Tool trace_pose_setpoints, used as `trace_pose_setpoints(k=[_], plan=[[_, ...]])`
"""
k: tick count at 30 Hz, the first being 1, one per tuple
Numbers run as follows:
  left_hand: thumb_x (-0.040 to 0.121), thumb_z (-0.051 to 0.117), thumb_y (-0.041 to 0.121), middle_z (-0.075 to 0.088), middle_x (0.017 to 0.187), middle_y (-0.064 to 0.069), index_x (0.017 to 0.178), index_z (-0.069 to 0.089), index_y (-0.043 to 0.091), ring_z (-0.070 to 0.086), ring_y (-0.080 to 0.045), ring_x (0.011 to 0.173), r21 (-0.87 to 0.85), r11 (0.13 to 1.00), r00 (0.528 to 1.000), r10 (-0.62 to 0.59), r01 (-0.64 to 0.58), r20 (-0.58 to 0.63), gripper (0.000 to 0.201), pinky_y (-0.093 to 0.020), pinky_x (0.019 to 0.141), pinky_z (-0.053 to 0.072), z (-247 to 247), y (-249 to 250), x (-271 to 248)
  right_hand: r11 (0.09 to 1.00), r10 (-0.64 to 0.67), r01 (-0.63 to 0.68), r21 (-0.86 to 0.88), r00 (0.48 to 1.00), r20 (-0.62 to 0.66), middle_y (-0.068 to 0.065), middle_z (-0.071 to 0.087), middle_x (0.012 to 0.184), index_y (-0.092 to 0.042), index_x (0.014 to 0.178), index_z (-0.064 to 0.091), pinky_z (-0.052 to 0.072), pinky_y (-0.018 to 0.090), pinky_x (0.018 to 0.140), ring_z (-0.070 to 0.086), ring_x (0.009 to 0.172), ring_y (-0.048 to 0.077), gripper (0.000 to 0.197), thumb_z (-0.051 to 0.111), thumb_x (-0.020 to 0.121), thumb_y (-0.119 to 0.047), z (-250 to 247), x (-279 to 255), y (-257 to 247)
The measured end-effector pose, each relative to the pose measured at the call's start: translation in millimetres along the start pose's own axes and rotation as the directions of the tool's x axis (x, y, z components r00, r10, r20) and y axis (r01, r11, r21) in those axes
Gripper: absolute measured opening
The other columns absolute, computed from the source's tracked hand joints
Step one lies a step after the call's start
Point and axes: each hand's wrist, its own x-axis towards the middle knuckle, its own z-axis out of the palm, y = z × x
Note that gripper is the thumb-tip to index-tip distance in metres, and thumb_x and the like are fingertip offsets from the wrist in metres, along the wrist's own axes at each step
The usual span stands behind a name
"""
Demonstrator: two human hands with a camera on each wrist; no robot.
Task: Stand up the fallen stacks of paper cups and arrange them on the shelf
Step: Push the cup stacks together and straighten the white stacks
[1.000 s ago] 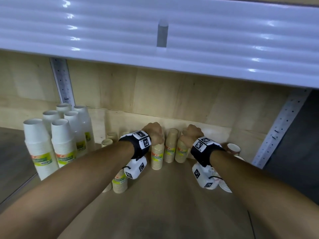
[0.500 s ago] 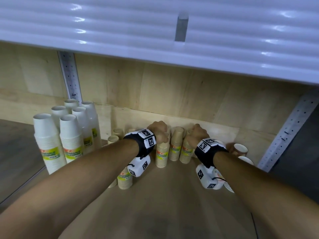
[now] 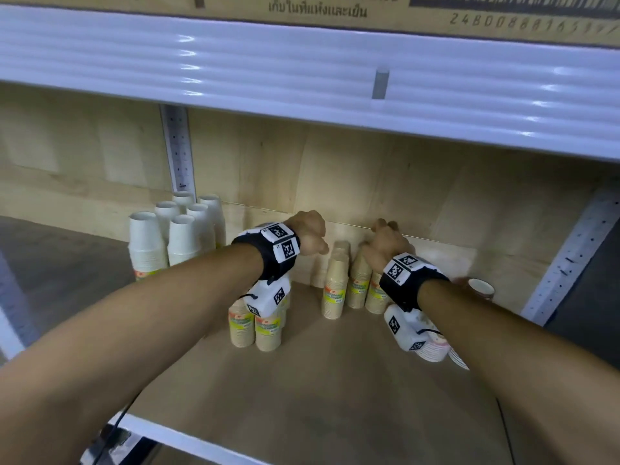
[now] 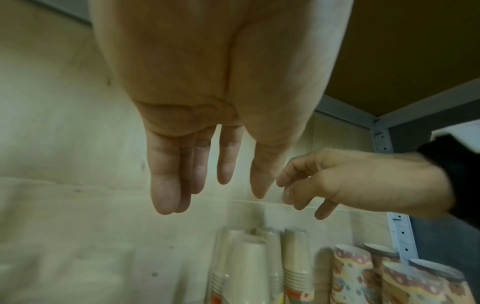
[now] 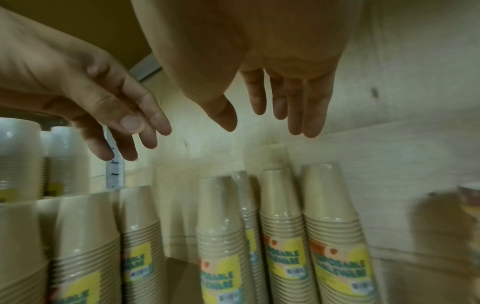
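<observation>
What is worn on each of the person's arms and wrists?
Both forearms are bare, with no sleeves. Each wrist wears a black band carrying white square tags with black coded patterns, and a white camera block with similar tags hangs below, trailing a thin black cable.

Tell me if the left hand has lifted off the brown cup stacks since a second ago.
Yes. The left hand was down on top of a brown cup stack by the back wall; now it hangs above the stacks, fingers straight, touching nothing.

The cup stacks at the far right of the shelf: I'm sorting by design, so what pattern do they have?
The far-right cup stacks are multicoloured with dotted reddish rims, not plain; the left wrist view shows it best.
</observation>
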Motion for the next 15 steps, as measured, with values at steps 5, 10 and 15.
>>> trace_pose_setpoints(k=[5, 10, 15], plan=[[0.095, 0.061, 0.033, 0.05, 0.137, -0.009, 0.127, 0.061, 0.004, 0.051, -0.027, 0.123, 0.079, 0.996, 0.999, -0.034, 0.036, -0.019, 0.043, -0.033, 0.098, 0.045, -25, -23, -29, 0.991, -0.124, 0.124, 0.056, 0.992, -0.003, 0.005, 0.049, 0.126, -0.017, 0.123, 0.053, 0.05, 0.038, 0.088, 0.059, 0.106, 0.03, 0.037, 0.053, 0.09, -0.033, 3, -11, -40], [0.095, 0.059, 0.031, 0.052, 0.134, -0.011, 0.123, 0.063, 0.003, 0.053, -0.029, 0.119, 0.103, 0.989, 0.994, -0.105, 0.109, -0.04, 0.04, -0.035, 0.097, 0.046, -35, -53, -51, 0.96, -0.258, 0.249, 0.128, 0.964, 0.059, 0.0, 0.062, 0.117, -0.027, 0.111, 0.061, 0.052, 0.036, 0.088, 0.062, 0.103, 0.027, 0.026, 0.057, 0.086, -0.033, 13, -29, -81], [0.095, 0.059, 0.026, 0.062, 0.127, -0.009, 0.124, 0.065, 0.007, 0.058, -0.025, 0.117, 0.148, 0.979, 0.989, -0.138, 0.143, -0.045, 0.035, -0.025, 0.084, 0.042, -30, -79, -69, 0.92, -0.385, 0.365, 0.139, 0.91, 0.156, -0.003, 0.069, 0.095, -0.028, 0.091, 0.066, 0.055, 0.034, 0.08, 0.065, 0.091, 0.025, 0.01, 0.059, 0.083, -0.029, 27, -48, -110]])
